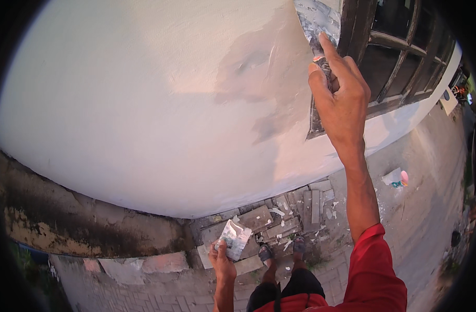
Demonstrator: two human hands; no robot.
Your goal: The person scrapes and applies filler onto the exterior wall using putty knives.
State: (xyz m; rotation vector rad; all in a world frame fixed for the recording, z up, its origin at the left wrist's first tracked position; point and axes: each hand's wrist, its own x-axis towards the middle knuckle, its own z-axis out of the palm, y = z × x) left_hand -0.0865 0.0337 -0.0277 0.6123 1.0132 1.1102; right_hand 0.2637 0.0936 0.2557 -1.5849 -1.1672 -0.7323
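My right hand (pixel 339 93) is raised by the window frame, closed on a putty knife (pixel 317 18) whose broad, white-smeared blade lies against or just over the wall (pixel 144 104) at the frame's left edge, index finger stretched toward the blade. Low in the middle, my left hand (pixel 222 260) grips a flat, pale, squarish plate (pixel 239 236) carrying white paste. Damp-looking grey-pink patches mark the wall left of the window (pixel 388 67), which has dark wooden bars.
Loose slabs and white flakes (pixel 266 221) litter the ground by my sandalled feet. A stained low ledge (pixel 92 229) runs along the lower left. A white scrap and pink item (pixel 403 178) lie on the pavement (pixel 425 203) at right.
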